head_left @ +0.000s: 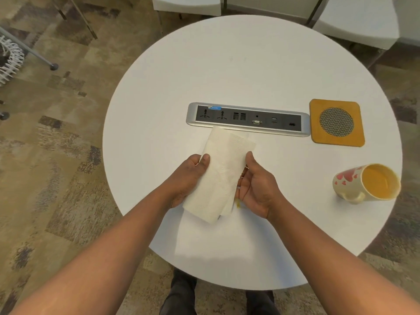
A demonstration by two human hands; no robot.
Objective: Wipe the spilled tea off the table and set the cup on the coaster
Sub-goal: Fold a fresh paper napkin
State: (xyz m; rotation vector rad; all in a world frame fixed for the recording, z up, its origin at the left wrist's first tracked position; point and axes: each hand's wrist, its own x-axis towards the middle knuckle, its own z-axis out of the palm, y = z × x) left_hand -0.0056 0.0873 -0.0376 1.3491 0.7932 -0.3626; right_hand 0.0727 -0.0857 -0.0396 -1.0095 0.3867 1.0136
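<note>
— Head view: what sits at the centre of the frame?
— Both hands hold a folded white paper towel (pixel 219 172) above a round white table (pixel 159 92). The left hand (pixel 189 179) grips its left edge, thumb on top; the right hand (pixel 255 184) pinches its right edge between thumb and curled fingers.

— Where is the tea?
— A small yellow smear (pixel 238 203) shows on the table just below the towel's lower right corner, beside the right hand.

— And the cup?
— The heart-patterned cup (pixel 366 184) lies on its side at the right edge of the frame, mouth facing right, its inside orange-yellow. The coaster (pixel 336 122), wooden with a round mesh centre, lies above it, well apart, just beside the right end of the power socket strip (pixel 247 119) set into the tabletop.
</note>
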